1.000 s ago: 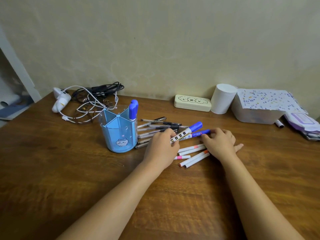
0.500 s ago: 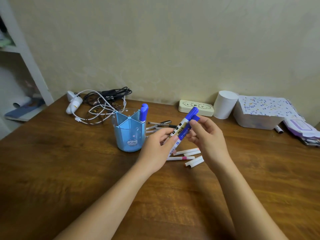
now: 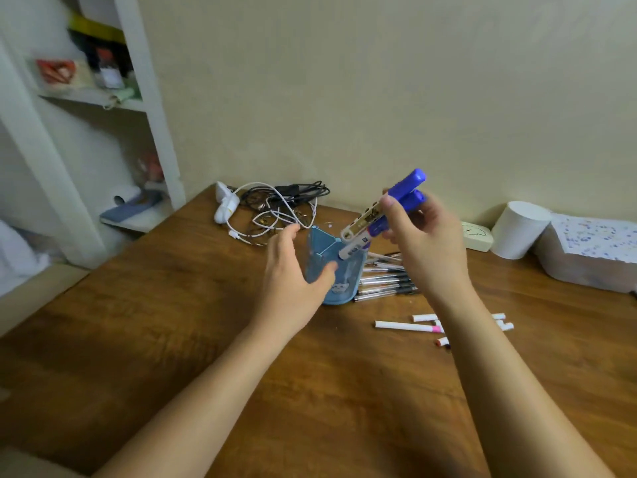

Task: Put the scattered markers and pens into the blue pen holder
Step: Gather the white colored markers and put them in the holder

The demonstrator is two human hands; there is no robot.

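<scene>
A: Item 1, right hand (image 3: 425,243)?
B: Closed around 2 blue-capped markers (image 3: 381,215), tilted, caps toward 1 o'clock, white barrel ends dipping over the rim of the blue pen holder (image 3: 348,270).

A: Item 2, left hand (image 3: 293,274)?
B: Fingers spread and curved, cupping the holder's side from 9 o'clock, thumb across its front. Firm hold or bare touch: cannot tell.

A: Holder, material?
B: Smooth blue plastic, divided into compartments, small cartoon face on the front. Stands on a grained brown wooden table (image 3: 172,339).

A: Loose stock?
B: Clear-barrelled pens (image 3: 384,282), slim, lying touching the holder at 3 o'clock. White slim markers (image 3: 406,326) with pink and orange tips at 5 o'clock, under the right forearm.
</scene>
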